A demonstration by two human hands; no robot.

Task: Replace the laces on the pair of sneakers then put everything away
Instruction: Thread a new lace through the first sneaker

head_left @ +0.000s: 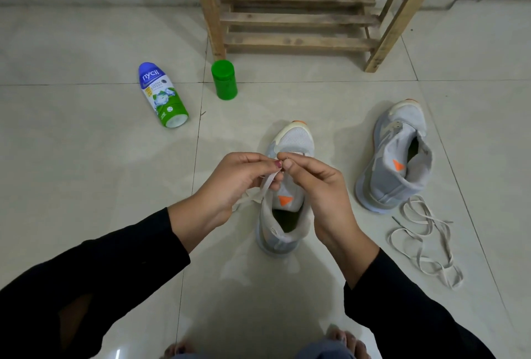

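- Pinching a pale lace (265, 186) just above the near sneaker (291, 140), our left hand (230, 183) sits at the middle of the frame; thumb and forefinger are pressed together on the flat lace, and the other fingers curl under it.
- Our right hand (319, 189) meets the left fingertip to fingertip. Its thumb and forefinger are closed tight on the upper end of the same lace, though the tip itself is hidden between them; the remaining fingers are folded into the palm.
- From the pinch, the pale lace runs down and to the left, passing behind the left hand, with a short stretch lying on the tiled floor (86, 157) beside the shoe.
- The near sneaker stands upright at the centre, toe toward the top of the frame, its collar open toward us and an orange triangle on the tongue.
- The second sneaker (393, 163) lies at centre right, tipped on its side and well apart from the first, with no lace in its eyelets.
- A loose lace (425, 241) lies in untidy loops on the floor at lower right, just below that shoe's heel.
- At upper left a powder bottle (162, 94) lies on its side; a green tub (224, 80) stands near it, by the leg of a wooden rack (296, 19) at the top.
- Black sleeves (100, 278) cover both forearms, and bare toes (347, 343) show at the bottom edge.
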